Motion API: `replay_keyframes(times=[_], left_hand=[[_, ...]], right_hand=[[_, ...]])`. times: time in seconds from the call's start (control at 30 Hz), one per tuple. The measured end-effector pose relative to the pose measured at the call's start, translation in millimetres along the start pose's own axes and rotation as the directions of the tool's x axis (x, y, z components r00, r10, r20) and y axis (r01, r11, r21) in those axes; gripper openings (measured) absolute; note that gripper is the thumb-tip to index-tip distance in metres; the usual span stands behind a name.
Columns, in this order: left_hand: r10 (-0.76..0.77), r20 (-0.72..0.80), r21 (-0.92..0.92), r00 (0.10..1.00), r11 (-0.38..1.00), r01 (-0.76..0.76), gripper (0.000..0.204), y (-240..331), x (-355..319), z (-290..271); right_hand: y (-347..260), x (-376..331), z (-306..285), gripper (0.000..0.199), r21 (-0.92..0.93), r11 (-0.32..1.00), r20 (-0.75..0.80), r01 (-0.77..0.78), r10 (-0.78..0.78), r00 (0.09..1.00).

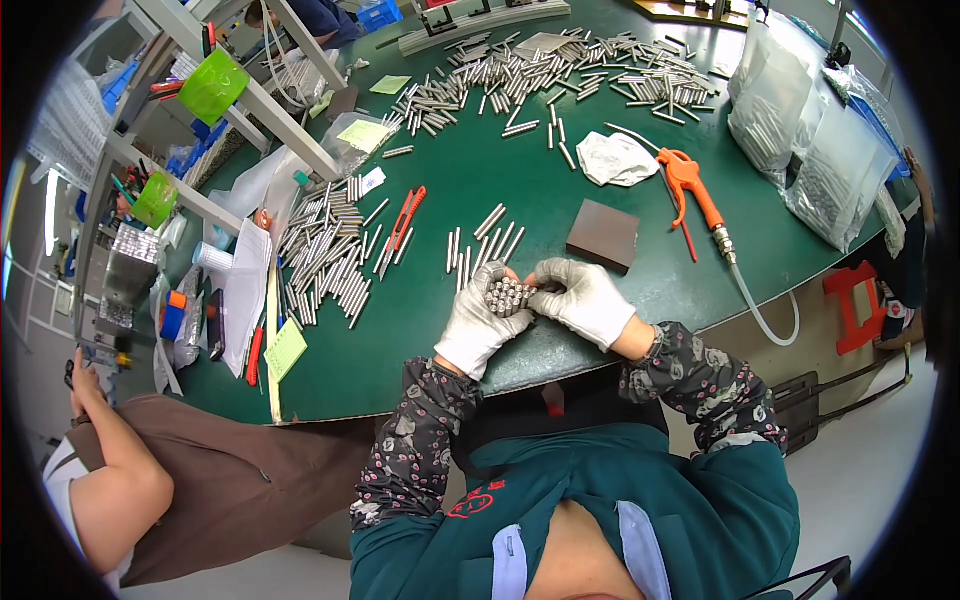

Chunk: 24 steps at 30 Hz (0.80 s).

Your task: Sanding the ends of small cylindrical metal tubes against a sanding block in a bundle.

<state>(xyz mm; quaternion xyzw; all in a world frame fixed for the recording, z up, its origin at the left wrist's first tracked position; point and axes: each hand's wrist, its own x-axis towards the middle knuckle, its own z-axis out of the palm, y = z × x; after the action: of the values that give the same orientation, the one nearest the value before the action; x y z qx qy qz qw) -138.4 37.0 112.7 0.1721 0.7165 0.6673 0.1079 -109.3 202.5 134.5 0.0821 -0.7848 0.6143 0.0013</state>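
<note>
Both my hands wear white work gloves and meet over the table's near edge. My left hand is closed around a bundle of metal pins, whose round ends face up. My right hand is closed too, its thumb and fingers pressed to the right side of the bundle. Just beyond my hands lie several loose metal pins. A dark brown block rests beyond my right hand.
Larger heaps of pins lie at the left and far side. Nearby are a red utility knife, a white rag and an orange air gun with hose. Bagged pins stand at right. A person in brown is at left.
</note>
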Motion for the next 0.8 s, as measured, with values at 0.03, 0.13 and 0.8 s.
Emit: replay_keyframes(times=[0.03,0.13,0.8], left_hand=[[0.005,0.003,0.013,1.000,1.000,-0.005,0.042,-0.4,0.1,-0.5],[-0.030,0.027,0.095,0.999,0.995,0.027,0.046,3.1,-0.7,-1.8],[-0.240,0.051,-0.318,0.969,0.916,0.243,0.066,13.2,2.5,4.0]], right_hand=[[-0.5,-0.1,-0.8,0.022,0.000,1.000,0.001,0.001,-0.001,1.000],[-4.1,0.1,-11.6,0.022,-0.198,0.968,-0.080,0.152,-0.170,0.982],[-48.7,2.3,-31.7,0.040,-0.867,0.433,0.053,0.246,-0.410,0.911]])
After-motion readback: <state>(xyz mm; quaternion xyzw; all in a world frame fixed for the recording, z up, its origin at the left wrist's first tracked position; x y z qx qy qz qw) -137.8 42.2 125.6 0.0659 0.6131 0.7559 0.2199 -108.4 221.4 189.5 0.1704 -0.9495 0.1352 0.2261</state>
